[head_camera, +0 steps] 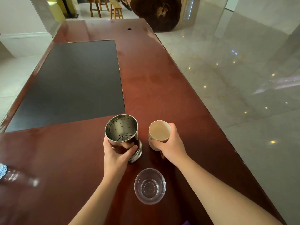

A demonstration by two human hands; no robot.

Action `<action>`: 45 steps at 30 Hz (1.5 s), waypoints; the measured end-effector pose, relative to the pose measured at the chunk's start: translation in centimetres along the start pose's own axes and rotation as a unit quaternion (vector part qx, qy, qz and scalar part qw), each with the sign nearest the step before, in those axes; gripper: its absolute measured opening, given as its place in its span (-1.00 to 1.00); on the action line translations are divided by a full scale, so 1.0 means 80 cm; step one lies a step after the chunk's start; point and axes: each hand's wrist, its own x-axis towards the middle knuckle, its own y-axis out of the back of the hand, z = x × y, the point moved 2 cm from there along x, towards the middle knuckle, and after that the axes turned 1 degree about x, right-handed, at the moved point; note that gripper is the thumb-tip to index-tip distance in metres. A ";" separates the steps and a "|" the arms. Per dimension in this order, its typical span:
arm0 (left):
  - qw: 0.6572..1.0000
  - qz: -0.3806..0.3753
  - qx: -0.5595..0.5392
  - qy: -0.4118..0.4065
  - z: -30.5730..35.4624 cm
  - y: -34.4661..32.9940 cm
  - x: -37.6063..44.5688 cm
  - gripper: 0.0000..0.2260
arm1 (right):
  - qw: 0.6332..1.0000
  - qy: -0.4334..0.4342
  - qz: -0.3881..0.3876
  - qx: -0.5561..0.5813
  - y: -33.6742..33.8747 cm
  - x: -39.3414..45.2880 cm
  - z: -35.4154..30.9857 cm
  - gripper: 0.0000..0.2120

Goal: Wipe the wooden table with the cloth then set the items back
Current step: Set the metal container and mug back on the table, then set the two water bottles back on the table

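**Both hands loaded, glass bowl at risk**

Wooden table [162, 88] bare on far half. Left hand [116, 157] wrapped around steel holder [123, 135]; right hand [172, 143] clamped on cream cup [158, 134]. Clear bowl [150, 186] sits near, between forearms; a forearm could knock it. Cloth not visible.

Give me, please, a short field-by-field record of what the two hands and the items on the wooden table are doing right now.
left hand: wrapped around the steel perforated canister
right hand: gripping the cream cup
canister: upright, base on the wooden table
clear glass bowl: empty, untouched, nearest the person
black mat: flat on the table's left half
cloth: not identifiable in view
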 end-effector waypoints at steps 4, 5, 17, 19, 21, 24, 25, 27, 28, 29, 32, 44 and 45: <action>1.000 -0.015 0.025 -0.007 -0.004 0.006 0.001 -0.16 | 1.000 -0.006 0.003 -0.008 -0.002 0.000 0.000 -0.21; 0.999 -0.019 0.035 -0.007 -0.006 0.008 0.001 -0.11 | 1.000 -0.009 0.000 -0.012 -0.001 -0.001 0.000 -0.17; 0.996 0.035 0.074 0.028 -0.005 0.077 -0.042 0.03 | 0.998 -0.048 0.035 -0.003 0.023 -0.007 -0.027 -0.06; 0.995 0.060 0.071 0.031 -0.003 0.094 -0.052 0.00 | 0.997 -0.019 0.073 0.014 0.033 -0.013 -0.047 -0.19; 0.993 0.089 0.066 0.033 0.000 0.114 -0.062 -0.06 | 0.994 0.011 0.101 0.033 0.039 -0.019 -0.074 -0.29; 0.988 0.139 0.060 0.034 0.003 0.146 -0.077 -0.19 | 0.991 0.047 0.101 0.069 0.032 -0.028 -0.123 -0.36; 0.985 0.160 0.060 0.034 0.004 0.159 -0.083 -0.23 | 0.990 0.062 0.094 0.081 0.025 -0.031 -0.139 -0.38; 0.977 0.201 0.061 0.043 0.004 0.185 -0.095 -0.28 | 0.987 0.089 0.073 0.108 0.007 -0.041 -0.172 -0.39; 0.972 0.221 0.063 0.047 0.003 0.199 -0.101 -0.28 | 0.986 0.099 0.059 0.123 -0.005 -0.046 -0.188 -0.40; 0.967 0.240 0.064 0.051 0.002 0.213 -0.108 -0.29 | 0.984 0.108 0.042 0.136 -0.019 -0.052 -0.202 -0.40; 0.951 0.298 0.049 0.071 -0.005 0.261 -0.133 -0.29 | 0.979 0.137 -0.020 0.148 -0.068 -0.074 -0.242 -0.37; 0.890 0.434 0.026 0.137 -0.058 0.408 -0.153 -0.17 | 0.963 0.153 -0.206 0.077 -0.293 -0.152 -0.299 -0.34; 0.891 0.432 0.023 0.139 -0.062 0.415 -0.147 -0.15 | 0.963 0.146 -0.214 0.072 -0.310 -0.155 -0.299 -0.33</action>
